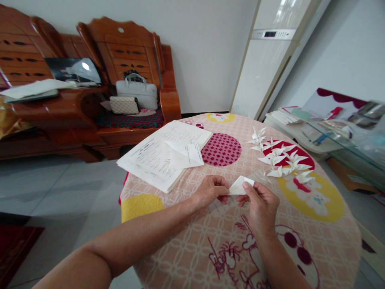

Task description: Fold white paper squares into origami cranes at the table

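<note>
Left hand (215, 188) pinching left corner of a small folded paper (238, 186), right hand (262, 200) closed on its right side, the paper between both hands, white paper cranes (272, 159) beyond the grip at right, printed sheets (147, 160) beyond it at left

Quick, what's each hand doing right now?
Left hand: closed, fingertips at the left corner of the white folded paper.
Right hand: closed, holding the same paper's right side, thumb on top.
</note>
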`<state>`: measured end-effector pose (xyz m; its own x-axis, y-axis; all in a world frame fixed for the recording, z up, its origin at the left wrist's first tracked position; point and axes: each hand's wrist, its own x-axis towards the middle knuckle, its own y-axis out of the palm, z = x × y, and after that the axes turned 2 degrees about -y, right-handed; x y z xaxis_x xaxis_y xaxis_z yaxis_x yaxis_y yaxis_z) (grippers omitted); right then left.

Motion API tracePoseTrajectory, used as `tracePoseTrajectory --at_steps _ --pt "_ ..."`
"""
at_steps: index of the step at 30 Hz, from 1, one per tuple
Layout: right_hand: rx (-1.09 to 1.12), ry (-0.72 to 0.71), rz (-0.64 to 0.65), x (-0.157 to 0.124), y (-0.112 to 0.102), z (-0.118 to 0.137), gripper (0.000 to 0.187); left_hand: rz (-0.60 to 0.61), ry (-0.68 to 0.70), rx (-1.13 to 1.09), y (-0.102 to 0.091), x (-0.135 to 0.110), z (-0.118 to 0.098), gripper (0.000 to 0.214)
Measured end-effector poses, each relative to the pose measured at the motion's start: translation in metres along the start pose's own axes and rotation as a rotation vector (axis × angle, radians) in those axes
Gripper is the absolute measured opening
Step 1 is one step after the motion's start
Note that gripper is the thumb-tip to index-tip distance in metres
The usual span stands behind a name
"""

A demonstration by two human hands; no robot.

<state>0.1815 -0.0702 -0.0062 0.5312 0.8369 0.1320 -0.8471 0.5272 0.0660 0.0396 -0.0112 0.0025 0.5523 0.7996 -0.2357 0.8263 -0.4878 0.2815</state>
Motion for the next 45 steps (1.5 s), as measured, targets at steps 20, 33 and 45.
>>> tracePoseTrajectory --at_steps 20,33,45 --pt "0.083 0.023 0.217 -0.003 0.006 0.008 0.026 -0.115 0.063 -0.004 -0.007 0.0 -0.01 0.032" --pt "-0.115 -0.17 0.234 -0.006 -0.003 0.008 0.015 -0.136 0.068 -0.075 -0.006 -0.001 -0.012 0.033" --pt "-0.213 -0.19 0.293 -0.003 -0.003 0.005 0.012 -0.112 0.046 -0.066 -0.002 -0.003 -0.011 0.032"
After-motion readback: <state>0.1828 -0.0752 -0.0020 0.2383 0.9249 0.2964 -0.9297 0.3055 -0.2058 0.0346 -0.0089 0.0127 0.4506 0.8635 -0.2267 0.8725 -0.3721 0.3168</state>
